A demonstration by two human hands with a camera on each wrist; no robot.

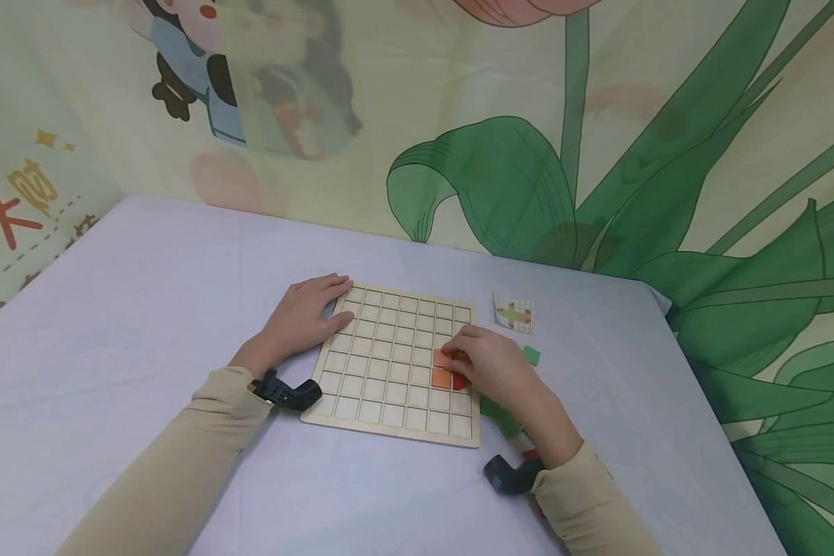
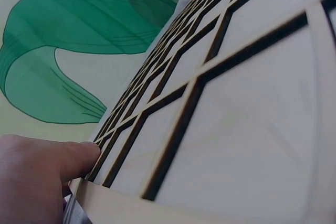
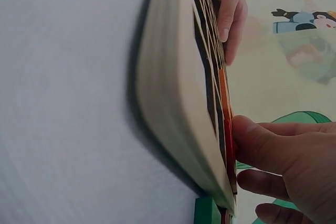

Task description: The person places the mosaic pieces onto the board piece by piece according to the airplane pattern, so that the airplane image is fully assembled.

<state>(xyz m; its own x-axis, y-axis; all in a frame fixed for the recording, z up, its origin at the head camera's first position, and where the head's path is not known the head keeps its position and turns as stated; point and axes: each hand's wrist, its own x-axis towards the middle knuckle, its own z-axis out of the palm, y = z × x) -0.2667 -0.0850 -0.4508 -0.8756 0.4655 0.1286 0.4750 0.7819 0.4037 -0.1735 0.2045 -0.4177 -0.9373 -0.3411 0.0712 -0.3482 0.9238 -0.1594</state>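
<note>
A wooden grid board (image 1: 382,432) lies on the table, its many square cells mostly bare. My left hand (image 1: 313,313) rests on its left edge, the thumb lying over the rim cells; in the left wrist view fingers (image 2: 79,158) touch the board's corner. On the right side, my right hand (image 1: 496,367) pinches at an upper orange tile (image 1: 439,358), partly covering it. Just below sits another orange tile (image 1: 441,378) in a cell, with a red piece (image 1: 460,382) beside it, half hidden by the hand. The right wrist view shows the thumb (image 3: 254,135) against the board's surface.
A small picture card (image 1: 514,313) with a curled corner lies beyond the board's right side. One green tile (image 1: 531,355) is near it. More green pieces (image 1: 500,417) lie under the right forearm. A printed cloth backdrop (image 1: 389,77) stands behind the white-covered table (image 1: 146,324).
</note>
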